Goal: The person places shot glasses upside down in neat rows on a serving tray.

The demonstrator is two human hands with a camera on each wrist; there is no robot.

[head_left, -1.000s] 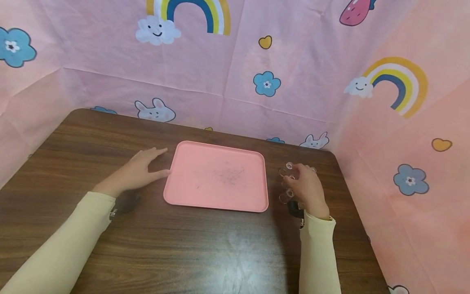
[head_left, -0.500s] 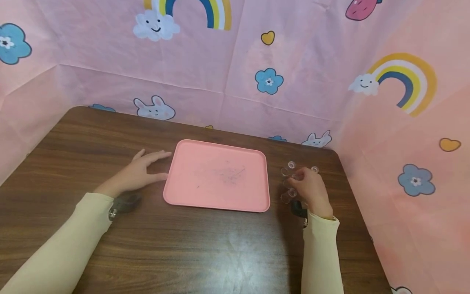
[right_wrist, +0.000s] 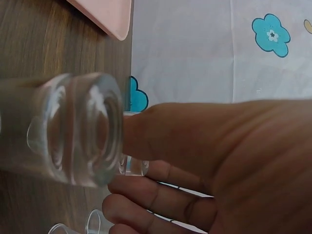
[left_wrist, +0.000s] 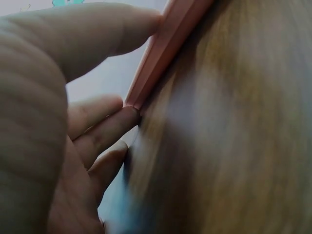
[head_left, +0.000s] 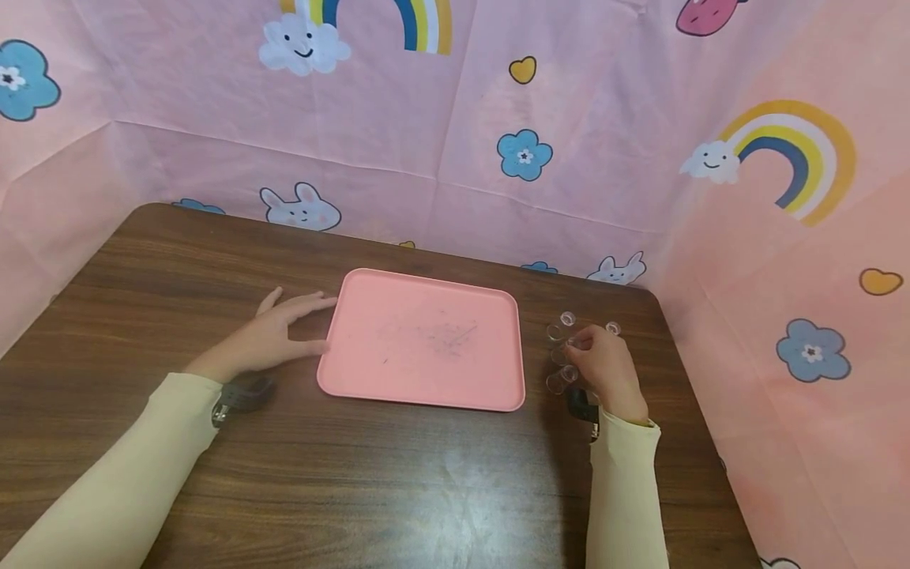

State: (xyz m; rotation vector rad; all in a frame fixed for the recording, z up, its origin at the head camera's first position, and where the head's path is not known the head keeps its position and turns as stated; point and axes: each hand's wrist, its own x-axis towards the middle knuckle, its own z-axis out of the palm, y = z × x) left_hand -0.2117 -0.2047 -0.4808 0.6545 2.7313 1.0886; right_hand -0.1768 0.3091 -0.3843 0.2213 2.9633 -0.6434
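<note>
My left hand [head_left: 261, 336] lies at the left side of a pink tray [head_left: 370, 371]. Its fingers are extended and parted, and in the left wrist view the thumb and fingertips meet the tray's rim [left_wrist: 161, 48]. At the tray's right, my right hand [head_left: 604, 367] pinches a small clear glass [right_wrist: 135, 166] near its thick base, partly hidden behind the thumb. Another clear glass [right_wrist: 83, 129] looms close to the right wrist camera, its heavy base toward the hand. From the head, the glasses appear upside down, bases uppermost.
Clear glasses stand around the right hand: one behind it [head_left: 567, 319], one in front [head_left: 562, 379], one beyond its knuckles [head_left: 613, 328]. The brown wooden table [head_left: 355, 490] is backed by a pink patterned cloth [head_left: 384, 134]. Dark marks streak the tray's surface.
The right hand's thumb and fingers have come together on the middle glass, from a wider spread above it. The left hand's fingers have shifted slightly at the tray's edge.
</note>
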